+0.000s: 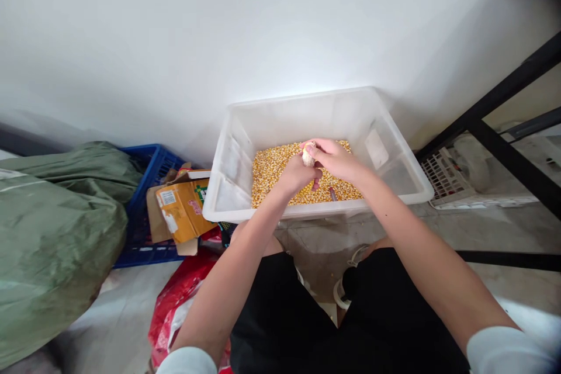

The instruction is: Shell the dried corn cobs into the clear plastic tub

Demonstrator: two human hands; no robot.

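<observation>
A corn cob, pale and mostly bare of kernels on the side I see, is held between my two hands. My left hand wraps round it from below and the left. From the right, my right hand grips it with the thumb pressed on its side. Both hands are above a translucent plastic bin whose floor is covered with loose yellow corn kernels. A small dark rod-shaped thing lies on the kernels near the front wall; its kind is unclear.
Left of the bin stand a blue plastic crate, a torn yellow carton and a large green sack. A red bag lies on the floor. At the right are a black metal frame and a white basket. A white wall rises behind.
</observation>
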